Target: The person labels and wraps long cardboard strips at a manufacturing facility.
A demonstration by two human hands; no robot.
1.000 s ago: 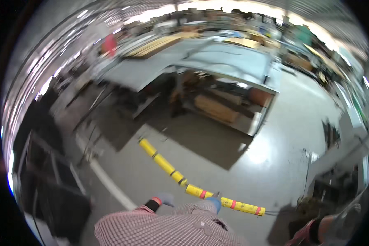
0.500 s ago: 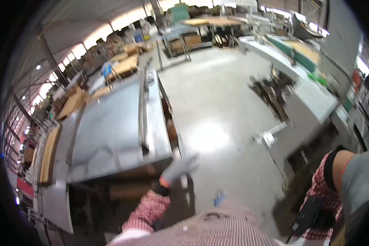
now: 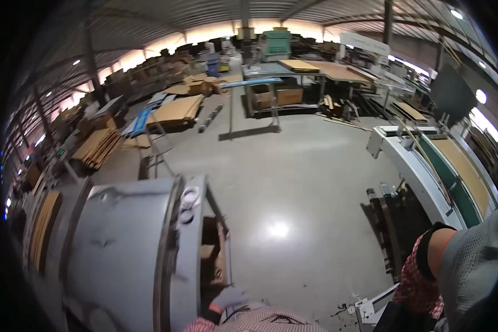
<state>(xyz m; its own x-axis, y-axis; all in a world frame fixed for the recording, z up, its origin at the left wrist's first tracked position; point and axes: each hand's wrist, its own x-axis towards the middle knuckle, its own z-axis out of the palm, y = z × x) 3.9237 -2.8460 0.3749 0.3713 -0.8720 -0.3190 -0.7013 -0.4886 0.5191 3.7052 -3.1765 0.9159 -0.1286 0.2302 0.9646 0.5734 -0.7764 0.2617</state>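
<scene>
My left hand [image 3: 229, 299], in a grey glove with an orange cuff edge, is low in front of my checked shirt [image 3: 274, 318]. Its loosely stretched fingers are partly lost against the shirt, and I see nothing held. It is nearest to the end of a grey metal table [image 3: 122, 238], without visible contact. At the right rim, my right hand [image 3: 478, 254], also gloved in grey, is raised close to the camera. The dark edge cuts off its fingers, so its grip is hidden. Behind it stands a long white and green machine [image 3: 418, 166].
Two tape rolls [image 3: 188, 205] lie on the table's strip. Brown cardboard stacks [image 3: 177, 109] and a trestle with a blue top [image 3: 252, 83] stand farther off. Dark metal bars [image 3: 384, 232] lie on the grey floor [image 3: 282, 182] by the machine.
My view has tilted up and shows more of the hall. The metal table sits lower in view. My left hand has dropped toward the lower edge; my right hand stays raised at the right.
</scene>
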